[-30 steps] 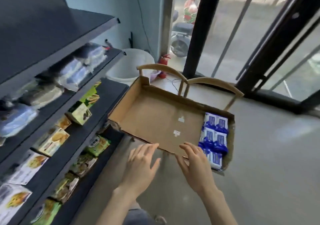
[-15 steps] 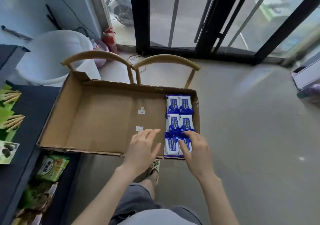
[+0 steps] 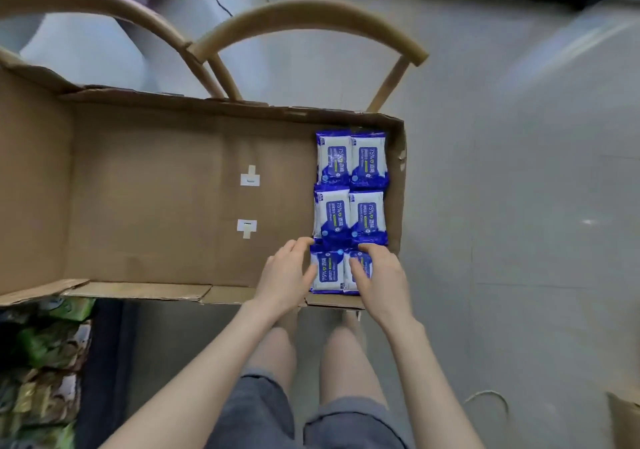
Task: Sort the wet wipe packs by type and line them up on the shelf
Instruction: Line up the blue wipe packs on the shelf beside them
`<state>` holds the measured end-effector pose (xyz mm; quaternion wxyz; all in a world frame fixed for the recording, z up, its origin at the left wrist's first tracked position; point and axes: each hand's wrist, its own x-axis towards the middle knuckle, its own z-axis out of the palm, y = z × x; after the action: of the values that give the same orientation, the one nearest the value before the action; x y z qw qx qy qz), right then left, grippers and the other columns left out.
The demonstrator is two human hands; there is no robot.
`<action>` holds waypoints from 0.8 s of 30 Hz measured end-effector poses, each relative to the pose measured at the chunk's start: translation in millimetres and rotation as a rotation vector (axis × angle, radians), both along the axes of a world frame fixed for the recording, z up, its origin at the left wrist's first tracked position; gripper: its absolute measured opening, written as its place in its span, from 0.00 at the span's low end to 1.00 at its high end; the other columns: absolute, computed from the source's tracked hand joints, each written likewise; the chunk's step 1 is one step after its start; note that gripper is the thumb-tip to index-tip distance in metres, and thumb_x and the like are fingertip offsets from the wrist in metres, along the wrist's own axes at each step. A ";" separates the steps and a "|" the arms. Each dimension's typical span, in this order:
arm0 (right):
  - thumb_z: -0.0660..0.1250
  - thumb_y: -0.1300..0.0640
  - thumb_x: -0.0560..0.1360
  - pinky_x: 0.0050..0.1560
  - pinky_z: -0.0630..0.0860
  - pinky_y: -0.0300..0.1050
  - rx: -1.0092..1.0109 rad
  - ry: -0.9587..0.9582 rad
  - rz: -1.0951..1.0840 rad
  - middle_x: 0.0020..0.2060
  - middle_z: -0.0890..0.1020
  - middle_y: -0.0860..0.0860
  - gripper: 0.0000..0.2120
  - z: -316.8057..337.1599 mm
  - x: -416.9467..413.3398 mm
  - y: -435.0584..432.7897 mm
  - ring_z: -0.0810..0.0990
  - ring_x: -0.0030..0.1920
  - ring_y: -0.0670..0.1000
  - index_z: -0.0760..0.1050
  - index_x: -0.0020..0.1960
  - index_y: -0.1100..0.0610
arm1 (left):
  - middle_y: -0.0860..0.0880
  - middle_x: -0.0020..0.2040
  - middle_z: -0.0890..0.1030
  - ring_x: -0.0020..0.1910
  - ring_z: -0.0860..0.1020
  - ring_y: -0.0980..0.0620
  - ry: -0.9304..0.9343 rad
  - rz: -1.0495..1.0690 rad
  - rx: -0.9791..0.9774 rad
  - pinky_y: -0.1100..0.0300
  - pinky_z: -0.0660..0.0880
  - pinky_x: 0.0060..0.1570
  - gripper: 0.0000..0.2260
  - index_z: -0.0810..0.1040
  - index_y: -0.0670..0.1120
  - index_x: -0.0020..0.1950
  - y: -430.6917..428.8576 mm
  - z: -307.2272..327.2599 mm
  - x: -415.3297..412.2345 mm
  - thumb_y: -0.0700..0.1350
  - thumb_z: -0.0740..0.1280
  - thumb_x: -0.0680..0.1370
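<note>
While six blue & white wet wipe packs [image 3: 350, 213] lie flat, 2 wide & 3 deep, at the right end of the cardboard box [image 3: 156, 199], both hands are on the 2 nearest ones. R hand [image 3: 384, 279] curls its fingers over the near right pack [image 3: 362, 263] w/ thumb on top, so its grip holds that pack. L hand [image 3: 284, 279] has its thumb on the near left pack [image 3: 329, 272] & fingers along that pack's left side; can't tell if this grip is closed. 2 small white stickers [image 3: 250, 178] sit on the box bottom. Behind the box are 2 curved wood chair backs [image 3: 304, 15]. Gray floor [image 3: 519, 206] is all round. Green snack packs [image 3: 52, 344] sit on a dark shelf [image 3: 104, 362] at bottom left.
</note>
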<state>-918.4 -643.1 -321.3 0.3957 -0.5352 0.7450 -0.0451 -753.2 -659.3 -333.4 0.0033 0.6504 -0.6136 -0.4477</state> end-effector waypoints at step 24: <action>0.72 0.55 0.72 0.65 0.58 0.44 0.275 0.120 -0.151 0.64 0.65 0.60 0.38 -221.2 -30.0 29.1 0.63 0.65 0.59 0.55 0.73 0.64 | 0.49 0.49 0.76 0.42 0.75 0.53 -0.062 0.914 0.150 0.66 0.69 0.43 0.10 0.74 0.46 0.48 66.8 -212.1 -76.0 0.44 0.73 0.72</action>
<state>-948.4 -614.1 -542.4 0.4154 -0.4204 0.8044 0.0598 -829.2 -592.5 -545.5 0.1351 0.8656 -0.2297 -0.4239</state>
